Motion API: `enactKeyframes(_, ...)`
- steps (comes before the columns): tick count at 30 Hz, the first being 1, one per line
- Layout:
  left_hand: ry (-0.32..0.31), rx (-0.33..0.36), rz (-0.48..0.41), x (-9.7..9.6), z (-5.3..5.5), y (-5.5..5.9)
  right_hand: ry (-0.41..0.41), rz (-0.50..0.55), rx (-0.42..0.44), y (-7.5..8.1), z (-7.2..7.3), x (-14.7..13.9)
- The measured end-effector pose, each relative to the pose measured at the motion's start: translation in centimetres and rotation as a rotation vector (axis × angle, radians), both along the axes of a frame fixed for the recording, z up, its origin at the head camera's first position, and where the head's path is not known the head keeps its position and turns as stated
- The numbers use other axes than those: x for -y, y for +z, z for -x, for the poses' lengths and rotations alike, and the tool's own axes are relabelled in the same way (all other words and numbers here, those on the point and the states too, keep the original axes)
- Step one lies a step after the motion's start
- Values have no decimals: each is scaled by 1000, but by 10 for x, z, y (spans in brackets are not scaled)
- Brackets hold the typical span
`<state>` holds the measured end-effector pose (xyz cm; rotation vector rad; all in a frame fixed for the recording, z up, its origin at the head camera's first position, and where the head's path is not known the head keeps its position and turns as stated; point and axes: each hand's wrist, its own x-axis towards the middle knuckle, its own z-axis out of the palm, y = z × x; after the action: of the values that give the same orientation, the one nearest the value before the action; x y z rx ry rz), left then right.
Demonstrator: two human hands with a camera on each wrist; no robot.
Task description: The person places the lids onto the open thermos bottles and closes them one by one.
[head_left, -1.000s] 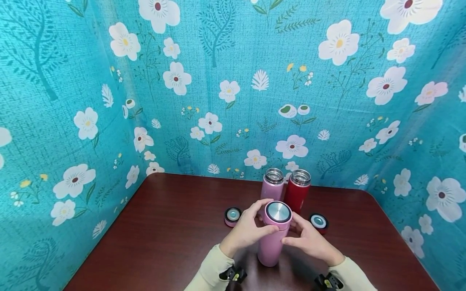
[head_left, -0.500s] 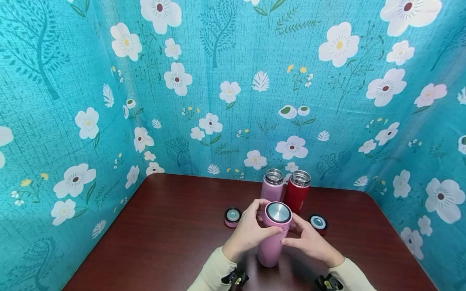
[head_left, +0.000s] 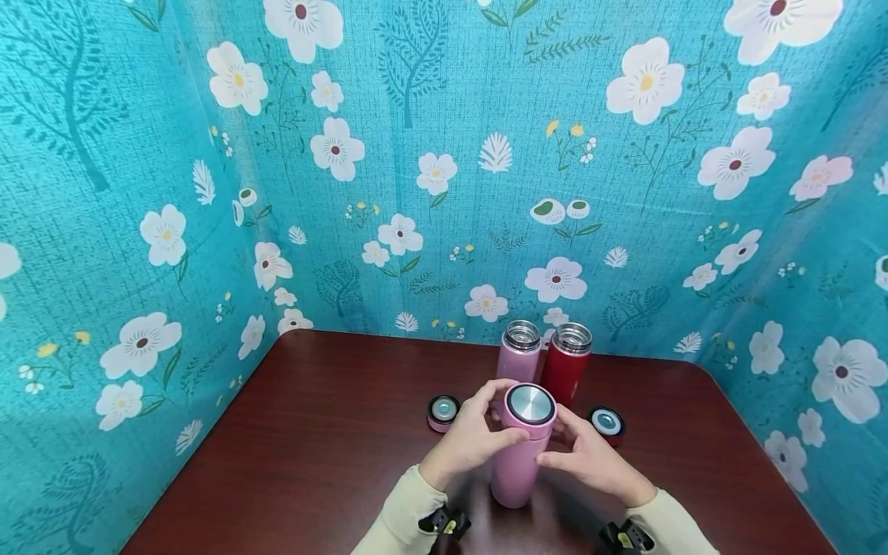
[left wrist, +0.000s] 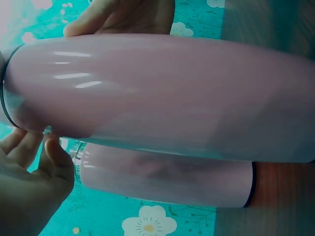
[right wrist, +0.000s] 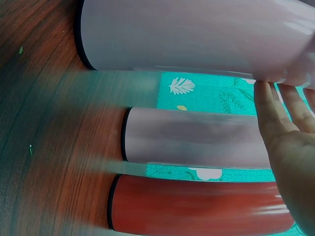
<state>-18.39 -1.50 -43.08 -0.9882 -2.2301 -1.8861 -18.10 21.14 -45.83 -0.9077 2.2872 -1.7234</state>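
Observation:
A pink thermos bottle [head_left: 514, 474] stands upright near the front of the table, capped by a pink lid [head_left: 531, 405] with a brushed steel top and dark ring. My left hand [head_left: 466, 441] grips the lid, thumb across its front and fingers round the far side. Just below, my right hand [head_left: 591, 456] holds the upper body from the right, its thumb on the front. From the left wrist, the left fingers [left wrist: 54, 157] curl up at the lid end; the right wrist view has the right fingers [right wrist: 270, 108] against the bottle's side.
Behind it stand a second pink bottle [head_left: 519, 361] and a red bottle [head_left: 566, 370], both uncapped with steel mouths. A pink-rimmed lid [head_left: 443, 411] lies upside down to the left, a red-rimmed lid [head_left: 607, 424] to the right. Floral cloth [head_left: 416, 193] hangs behind the dark wooden table [head_left: 333, 432].
Over the last half second my left hand has turned slightly back on the lid, its thumb shifting left. The bottle and my right hand have stayed in place.

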Motion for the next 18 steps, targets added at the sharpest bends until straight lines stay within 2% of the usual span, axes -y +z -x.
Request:
enactKeyframes(6, -30, 2, 11, 2, -2, 2, -23, -7, -3, 0, -1, 0)
enactKeyframes(13, 67, 68, 22, -4, -9, 7, -19, 0, -7, 0, -2, 1)
enactKeyframes(18, 74, 50, 37, -4, -9, 10, -20, 3, -19, 0, -2, 1)
